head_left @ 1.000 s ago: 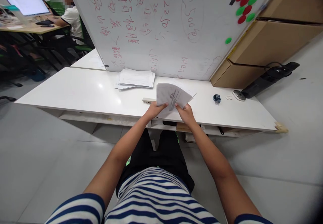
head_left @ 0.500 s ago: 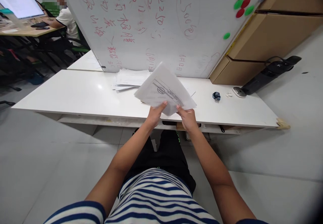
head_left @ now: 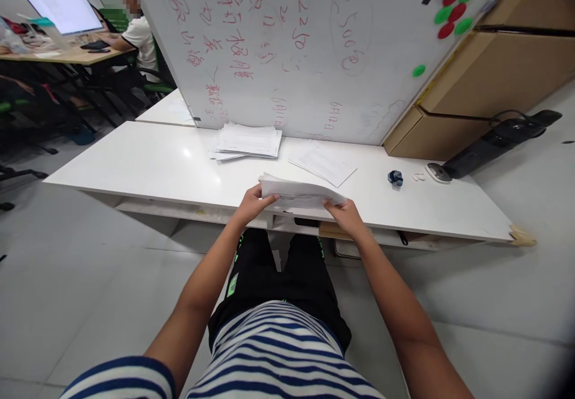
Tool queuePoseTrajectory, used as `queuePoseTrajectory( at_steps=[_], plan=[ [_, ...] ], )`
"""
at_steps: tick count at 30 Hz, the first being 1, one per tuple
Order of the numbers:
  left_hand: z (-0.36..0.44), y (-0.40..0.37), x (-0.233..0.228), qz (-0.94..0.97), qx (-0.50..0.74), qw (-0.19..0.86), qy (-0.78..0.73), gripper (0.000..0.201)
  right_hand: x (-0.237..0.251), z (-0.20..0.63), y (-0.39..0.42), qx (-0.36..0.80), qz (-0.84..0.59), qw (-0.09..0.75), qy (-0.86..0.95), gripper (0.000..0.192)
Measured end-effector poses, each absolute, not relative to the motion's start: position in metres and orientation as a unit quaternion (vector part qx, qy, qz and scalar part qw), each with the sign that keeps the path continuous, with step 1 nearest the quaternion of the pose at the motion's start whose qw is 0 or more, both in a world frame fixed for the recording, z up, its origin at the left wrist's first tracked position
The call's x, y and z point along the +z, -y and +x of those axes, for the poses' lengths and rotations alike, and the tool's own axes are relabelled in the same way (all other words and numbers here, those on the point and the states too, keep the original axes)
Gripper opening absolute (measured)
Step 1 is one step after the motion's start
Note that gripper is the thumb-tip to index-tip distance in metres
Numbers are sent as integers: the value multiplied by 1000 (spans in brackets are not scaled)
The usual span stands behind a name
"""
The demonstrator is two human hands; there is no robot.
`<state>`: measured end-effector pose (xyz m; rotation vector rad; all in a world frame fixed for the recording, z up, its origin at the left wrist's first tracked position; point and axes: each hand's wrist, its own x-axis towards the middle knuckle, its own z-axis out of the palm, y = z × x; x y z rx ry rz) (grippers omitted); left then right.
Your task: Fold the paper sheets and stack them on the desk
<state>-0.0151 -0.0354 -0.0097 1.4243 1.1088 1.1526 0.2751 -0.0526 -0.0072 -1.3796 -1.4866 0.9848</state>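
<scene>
My left hand [head_left: 250, 202] and my right hand [head_left: 344, 214] both hold a thin bundle of printed white sheets [head_left: 300, 195], lying nearly flat just above the front edge of the low white table [head_left: 148, 165]. The left hand pinches the bundle's left end, the right hand its right end. A single sheet [head_left: 323, 165] lies on the table just behind the bundle. A stack of papers [head_left: 248, 141] rests farther back against the whiteboard [head_left: 296, 39].
A small dark blue object [head_left: 396, 177], a tiny white piece [head_left: 418, 177] and a round grey device [head_left: 438, 172] lie at the table's right. Cardboard boxes [head_left: 489, 75] stand right of the whiteboard. A person [head_left: 135, 33] sits at a far-left desk with a monitor [head_left: 58, 6].
The bundle was held up and tilted toward me; now it is lowered nearly flat at the table's front edge, showing a single sheet on the table behind it.
</scene>
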Motion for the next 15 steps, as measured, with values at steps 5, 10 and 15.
queuePoseTrajectory(
  at_steps=[5,10,15],
  plan=[
    [-12,34,-18,527,504,498,-470,42,-8,270,45,428,-542,444,571,41],
    [0,40,-12,535,503,483,-478,44,-13,269,46,447,-533,442,566,46],
    [20,53,-2,594,474,454,-465,37,-9,276,70,380,-606,399,573,44]
  ],
)
